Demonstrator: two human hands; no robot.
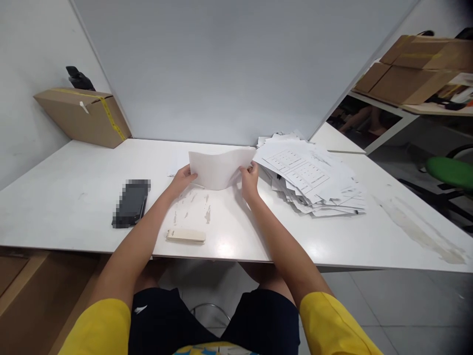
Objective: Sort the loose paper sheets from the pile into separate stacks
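A white sheet of paper (pixel 218 170) is held up between my two hands above the table, its middle bowed. My left hand (pixel 182 180) pinches its left edge, thumb on the near face. At the right edge, my right hand (pixel 250 180) grips the sheet, with fingers partly hidden. Whether it is one sheet or more, I cannot tell. Just right of my right hand lies a messy pile of papers (pixel 310 172), the top one printed with tables. Nearer the front edge rests a cream-coloured, flat, long object (pixel 185 236), perhaps a stapler or folded cutter.
A dark phone-like device (pixel 131 203), partly blurred out, lies left of my left forearm. A cardboard box (pixel 84 116) stands at the back left against a grey partition (pixel 221 74). At far right are more boxes (pixel 417 69) and a green stool (pixel 451 172).
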